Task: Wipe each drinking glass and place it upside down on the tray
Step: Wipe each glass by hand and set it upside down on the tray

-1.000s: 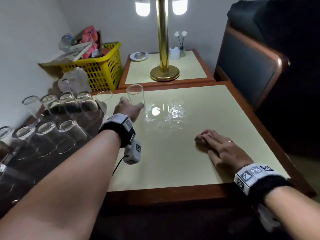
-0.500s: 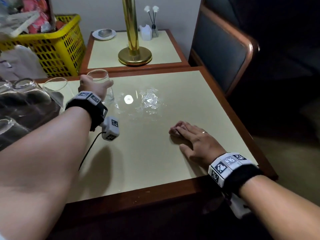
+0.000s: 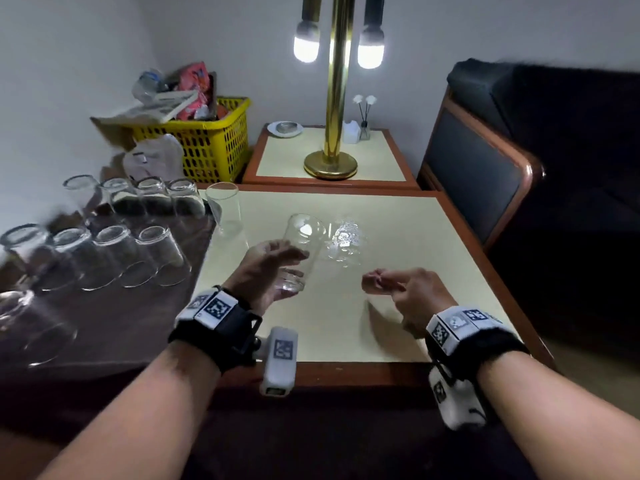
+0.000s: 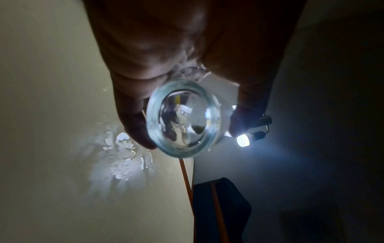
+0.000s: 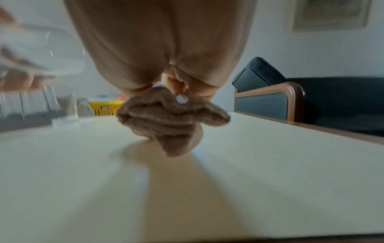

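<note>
My left hand (image 3: 273,268) grips a clear drinking glass (image 3: 301,251) around its lower half and holds it tilted above the cream table (image 3: 329,323). In the left wrist view the fingers (image 4: 135,118) wrap the glass's thick base (image 4: 182,120). To its right, my right hand (image 3: 391,285) hovers just over the table, fingers curled round a bunched brown cloth (image 5: 166,120). Another empty glass (image 3: 225,209) stands upright at the table's far left. On the dark tray (image 3: 114,320) at the left, several glasses (image 3: 152,251) stand upside down in rows.
Bright glints or drops (image 3: 346,240) mark the table beyond the held glass. A brass lamp (image 3: 330,161) and a small dish (image 3: 285,128) sit on the side table behind. A yellow basket (image 3: 214,147) is at the back left, an armchair (image 3: 485,174) on the right.
My left hand has lifted the glass from the table's far left and brought it nearer, tilted. My right hand has risen from lying flat on the table and now holds the cloth bunched.
</note>
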`<action>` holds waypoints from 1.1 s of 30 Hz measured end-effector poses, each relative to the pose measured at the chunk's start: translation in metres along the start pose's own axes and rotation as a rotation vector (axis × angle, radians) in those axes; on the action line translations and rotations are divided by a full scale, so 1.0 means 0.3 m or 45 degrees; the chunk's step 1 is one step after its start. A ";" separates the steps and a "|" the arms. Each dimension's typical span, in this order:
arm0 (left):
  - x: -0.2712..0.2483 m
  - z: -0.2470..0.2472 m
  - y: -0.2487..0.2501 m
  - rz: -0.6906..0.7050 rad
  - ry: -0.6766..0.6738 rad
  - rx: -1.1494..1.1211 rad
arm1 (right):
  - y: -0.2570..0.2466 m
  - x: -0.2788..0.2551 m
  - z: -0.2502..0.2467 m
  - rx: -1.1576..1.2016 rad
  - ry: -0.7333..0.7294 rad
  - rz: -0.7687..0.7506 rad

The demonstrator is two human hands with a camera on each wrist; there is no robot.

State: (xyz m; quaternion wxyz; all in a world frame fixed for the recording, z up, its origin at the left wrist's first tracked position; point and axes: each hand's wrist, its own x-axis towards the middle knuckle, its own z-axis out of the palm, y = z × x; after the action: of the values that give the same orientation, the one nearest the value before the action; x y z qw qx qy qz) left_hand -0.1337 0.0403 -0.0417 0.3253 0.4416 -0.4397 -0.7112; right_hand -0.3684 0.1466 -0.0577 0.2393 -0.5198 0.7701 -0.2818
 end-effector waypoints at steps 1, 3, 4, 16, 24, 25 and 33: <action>-0.038 -0.003 -0.021 0.039 -0.011 -0.015 | -0.049 -0.018 -0.017 0.124 0.056 0.025; -0.088 -0.022 -0.067 0.094 0.012 -0.018 | -0.147 -0.054 -0.055 0.357 0.127 0.000; -0.106 -0.031 -0.088 0.104 0.020 -0.021 | -0.188 -0.075 -0.066 0.415 0.123 -0.062; -0.240 0.007 -0.145 0.220 0.381 -0.299 | -0.331 -0.220 0.141 0.271 -0.009 -0.535; -0.273 0.035 -0.172 0.123 -0.019 -0.238 | -0.403 -0.261 0.106 0.789 -0.065 -0.194; -0.274 0.039 -0.170 0.171 0.014 -0.211 | -0.400 -0.271 0.107 0.807 -0.087 -0.191; -0.283 0.059 -0.182 0.113 0.004 -0.169 | -0.343 -0.297 0.158 0.850 0.030 -0.096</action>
State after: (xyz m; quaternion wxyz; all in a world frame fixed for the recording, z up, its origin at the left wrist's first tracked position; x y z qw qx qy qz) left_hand -0.1203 0.1405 -0.0585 0.3857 0.4003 -0.4102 -0.7230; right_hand -0.2378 0.1903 -0.0152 0.3768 -0.4376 0.6183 -0.5332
